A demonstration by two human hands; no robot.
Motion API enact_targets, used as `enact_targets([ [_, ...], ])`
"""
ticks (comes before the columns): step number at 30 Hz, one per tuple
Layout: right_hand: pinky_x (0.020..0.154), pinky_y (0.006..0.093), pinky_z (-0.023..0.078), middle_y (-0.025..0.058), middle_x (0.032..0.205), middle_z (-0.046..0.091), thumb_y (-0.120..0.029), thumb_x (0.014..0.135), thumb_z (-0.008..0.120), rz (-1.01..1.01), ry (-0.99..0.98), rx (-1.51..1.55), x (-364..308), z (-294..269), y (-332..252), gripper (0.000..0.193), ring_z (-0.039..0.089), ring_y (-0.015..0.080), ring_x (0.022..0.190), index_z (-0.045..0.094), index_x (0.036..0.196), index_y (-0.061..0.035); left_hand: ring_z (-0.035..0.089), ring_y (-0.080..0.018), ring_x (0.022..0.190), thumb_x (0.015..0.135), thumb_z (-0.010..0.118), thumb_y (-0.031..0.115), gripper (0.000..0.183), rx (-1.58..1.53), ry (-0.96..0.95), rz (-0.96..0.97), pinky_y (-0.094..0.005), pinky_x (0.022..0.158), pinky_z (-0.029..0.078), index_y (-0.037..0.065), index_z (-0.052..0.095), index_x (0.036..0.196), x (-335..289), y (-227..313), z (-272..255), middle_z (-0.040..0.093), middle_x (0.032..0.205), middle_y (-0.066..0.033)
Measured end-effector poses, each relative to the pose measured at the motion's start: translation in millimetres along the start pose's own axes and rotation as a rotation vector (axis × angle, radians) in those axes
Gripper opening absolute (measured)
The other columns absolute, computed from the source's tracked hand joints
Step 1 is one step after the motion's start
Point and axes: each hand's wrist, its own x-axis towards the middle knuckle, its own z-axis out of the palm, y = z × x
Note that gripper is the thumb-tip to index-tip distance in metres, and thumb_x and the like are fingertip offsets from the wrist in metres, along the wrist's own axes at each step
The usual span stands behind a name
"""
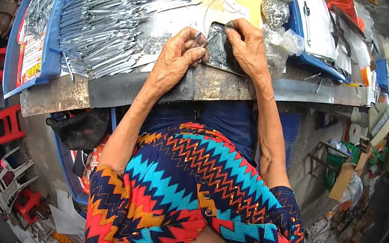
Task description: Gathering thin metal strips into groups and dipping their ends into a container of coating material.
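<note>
My left hand (178,59) is closed over the front of the workbench, pinching a small flat grey metal piece (196,38) between thumb and fingers. To its right, a dark-rimmed rectangular tin (225,69) holds many small grey metal pins (217,49). My right hand (250,45) reaches over the tin's right side, thumb and fingertips pinched together at its far edge. Whatever those fingertips hold is too small or hidden to make out. Left of my hands lies a broad heap of long, thin metal strips (114,19).
A blue tray (52,50) with more metal pieces stands at the left. Clear bags of small parts (277,44) and another blue tray (325,67) are at the right. The bench's worn front edge (223,88) runs before me; red stools (4,125) stand on the left floor.
</note>
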Motion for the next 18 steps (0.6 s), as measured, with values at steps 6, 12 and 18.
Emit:
enact_targets([
  [6, 0.061, 0.0423, 0.045, 0.021, 0.073, 0.058, -0.008, 0.077, 0.054, -0.124, 0.019, -0.194, 5.4, 12.8, 5.4, 0.01, 0.058, 0.0387, 0.069, 0.055, 0.078, 0.0014, 0.042, -0.0057, 0.06, 0.086, 0.052, 0.008, 0.011, -0.058, 0.064, -0.016, -0.0178, 0.056, 0.035, 0.003, 0.046, 0.094, 0.6, 2.6, 0.7, 0.057, 0.075, -0.0055],
  [12, 0.06, 0.0434, 0.043, 0.0187, 0.074, 0.057, -0.008, 0.076, 0.054, -0.203, -0.037, -0.336, 8.4, 16.5, 7.9, 0.009, 0.057, 0.0371, 0.068, 0.052, 0.078, 0.0003, 0.043, -0.005, 0.059, 0.087, 0.051, 0.009, 0.011, -0.122, 0.094, 0.042, -0.0172, 0.054, 0.035, 0.002, 0.046, 0.095, 1.8, -0.6, -2.6, 0.059, 0.075, -0.005],
  [18, 0.06, 0.0436, 0.044, 0.0183, 0.072, 0.056, -0.009, 0.076, 0.056, -0.218, -0.032, -0.341, 8.6, 16.8, 5.5, 0.011, 0.056, 0.0369, 0.067, 0.051, 0.079, 0.0002, 0.043, -0.005, 0.059, 0.087, 0.053, 0.011, 0.013, -0.133, 0.1, 0.076, -0.017, 0.055, 0.035, 0.002, 0.046, 0.095, 3.1, -2.1, -3.7, 0.059, 0.075, -0.0053],
])
